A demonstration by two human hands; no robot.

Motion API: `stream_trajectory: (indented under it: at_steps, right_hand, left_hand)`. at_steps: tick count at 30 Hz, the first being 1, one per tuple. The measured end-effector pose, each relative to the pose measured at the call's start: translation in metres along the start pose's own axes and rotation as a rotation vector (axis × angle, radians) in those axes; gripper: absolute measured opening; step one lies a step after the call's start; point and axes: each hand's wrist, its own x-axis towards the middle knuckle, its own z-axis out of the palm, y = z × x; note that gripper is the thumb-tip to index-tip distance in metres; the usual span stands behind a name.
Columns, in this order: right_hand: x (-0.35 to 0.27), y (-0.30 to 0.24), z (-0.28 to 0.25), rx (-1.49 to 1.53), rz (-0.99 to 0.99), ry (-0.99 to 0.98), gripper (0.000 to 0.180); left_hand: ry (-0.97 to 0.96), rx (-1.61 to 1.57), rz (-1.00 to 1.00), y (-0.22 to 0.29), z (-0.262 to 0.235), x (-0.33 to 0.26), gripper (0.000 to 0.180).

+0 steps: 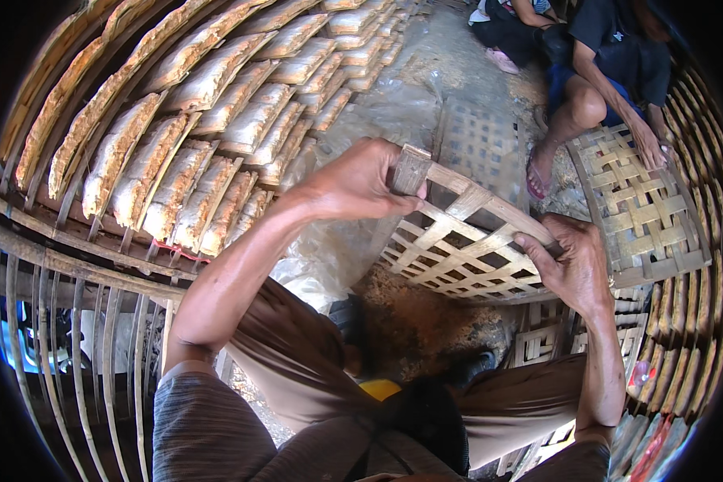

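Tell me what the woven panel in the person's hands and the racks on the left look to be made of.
The woven panel looks like split bamboo: flat, pale, matt strips crossed in an open lattice, with a thicker wooden-looking edge bar where the left hand and right hand grip it. The racks seem to be thin bamboo slats too, greyer and weathered.

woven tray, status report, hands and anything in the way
Left hand gripping top corner of woven bamboo tray. Right hand clamped on its right edge, tray tilted. Another person's hand on a second tray close beyond.
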Motion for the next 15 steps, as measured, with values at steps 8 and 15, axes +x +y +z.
stream_trajectory:
  at_steps: [8, 15]
  right_hand:
    - [0.002, -0.004, -0.003, -0.052, 0.022, -0.062, 0.023]
    - [0.006, -0.004, -0.005, -0.060, -0.004, -0.058, 0.021]
  left_hand:
    - [0.131, -0.388, 0.095, -0.008, 0.014, -0.005, 0.010]
    - [0.143, -0.199, 0.168, -0.013, 0.015, -0.004, 0.017]
